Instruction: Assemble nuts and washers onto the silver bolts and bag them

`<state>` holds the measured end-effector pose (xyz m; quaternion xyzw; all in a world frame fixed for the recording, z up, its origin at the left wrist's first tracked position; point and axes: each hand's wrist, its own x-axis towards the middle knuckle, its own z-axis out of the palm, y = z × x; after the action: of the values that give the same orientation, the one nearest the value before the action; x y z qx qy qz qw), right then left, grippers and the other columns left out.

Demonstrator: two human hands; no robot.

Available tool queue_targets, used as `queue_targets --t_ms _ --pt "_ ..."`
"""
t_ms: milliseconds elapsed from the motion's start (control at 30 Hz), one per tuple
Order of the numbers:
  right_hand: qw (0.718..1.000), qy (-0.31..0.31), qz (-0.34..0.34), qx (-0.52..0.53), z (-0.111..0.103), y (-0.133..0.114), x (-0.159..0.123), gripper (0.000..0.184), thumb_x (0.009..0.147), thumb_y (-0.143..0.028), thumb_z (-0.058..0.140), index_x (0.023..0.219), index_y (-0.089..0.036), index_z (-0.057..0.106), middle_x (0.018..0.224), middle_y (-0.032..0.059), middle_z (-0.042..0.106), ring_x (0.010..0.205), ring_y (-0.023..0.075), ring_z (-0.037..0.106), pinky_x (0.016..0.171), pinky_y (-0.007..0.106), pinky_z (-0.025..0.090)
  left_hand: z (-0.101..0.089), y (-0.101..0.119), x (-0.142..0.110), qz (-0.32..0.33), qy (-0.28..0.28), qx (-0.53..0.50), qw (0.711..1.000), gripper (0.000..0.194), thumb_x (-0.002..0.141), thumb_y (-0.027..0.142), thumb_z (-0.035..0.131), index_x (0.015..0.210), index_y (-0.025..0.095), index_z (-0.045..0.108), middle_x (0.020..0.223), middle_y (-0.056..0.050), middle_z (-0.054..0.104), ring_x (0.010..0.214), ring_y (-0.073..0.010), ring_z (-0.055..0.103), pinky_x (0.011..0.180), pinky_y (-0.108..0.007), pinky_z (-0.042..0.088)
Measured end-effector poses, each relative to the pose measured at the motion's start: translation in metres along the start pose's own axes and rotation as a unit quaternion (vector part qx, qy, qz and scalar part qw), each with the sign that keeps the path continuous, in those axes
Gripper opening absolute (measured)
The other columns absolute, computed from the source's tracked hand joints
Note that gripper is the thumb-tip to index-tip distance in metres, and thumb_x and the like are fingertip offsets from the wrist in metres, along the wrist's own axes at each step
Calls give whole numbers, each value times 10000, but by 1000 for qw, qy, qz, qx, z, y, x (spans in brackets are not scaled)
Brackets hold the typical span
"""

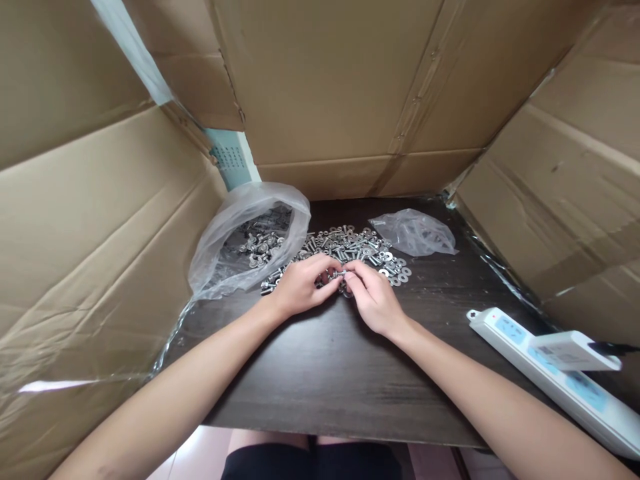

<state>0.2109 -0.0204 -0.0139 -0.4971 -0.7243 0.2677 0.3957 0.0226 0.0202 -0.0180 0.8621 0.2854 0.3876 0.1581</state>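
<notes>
My left hand [305, 285] and my right hand [373, 293] meet in front of a heap of metal bolts, nuts and washers [345, 245]. Between their fingertips is a small silver bolt [339, 274], pinched from both sides. Whether a nut or washer sits on it is too small to tell. Behind my left hand, an open clear plastic bag [215, 267] lies on its side with more bolts inside. Flat washers [400, 275] lie loose just beyond my right hand.
A second clear plastic bag [417, 232] lies at the back right of the dark table [320, 373]. A white power strip [545, 373] with a plugged-in adapter [575, 351] runs along the right. Cardboard walls [350, 87] enclose the back and both sides.
</notes>
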Motion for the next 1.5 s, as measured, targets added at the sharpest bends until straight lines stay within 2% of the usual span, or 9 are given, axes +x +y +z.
queue_targets --t_ms 533,833,1167,1500 --pt "1000 9 -20 -21 2 0 1 225 1029 -306 423 882 -222 572 790 35 650 737 204 607 689 314 429 0 -1 0 -8 -3 -9 1000 114 941 251 609 1021 180 648 900 -27 690 704 -123 618 680 -244 502" --pt "999 7 -27 -26 2 0 1 315 1041 -298 390 751 -228 490 726 21 592 710 195 562 683 310 403 0 0 0 -10 -3 -8 1000 111 940 248 611 1017 178 649 904 -27 691 709 -124 622 680 -243 499" --pt "1000 8 -3 -12 0 0 0 191 1008 -273 432 934 -224 601 787 36 662 753 216 619 681 321 442 0 0 -1 -9 -2 -3 1000 129 952 270 592 1023 183 655 895 -32 692 705 -129 624 683 -253 510" --pt "1000 7 -21 -21 3 1 1 216 1026 -296 417 895 -223 573 816 44 661 760 212 620 684 319 442 0 0 -1 -12 -1 -3 1000 111 941 252 603 1015 183 650 880 -25 688 711 -129 626 688 -250 513"
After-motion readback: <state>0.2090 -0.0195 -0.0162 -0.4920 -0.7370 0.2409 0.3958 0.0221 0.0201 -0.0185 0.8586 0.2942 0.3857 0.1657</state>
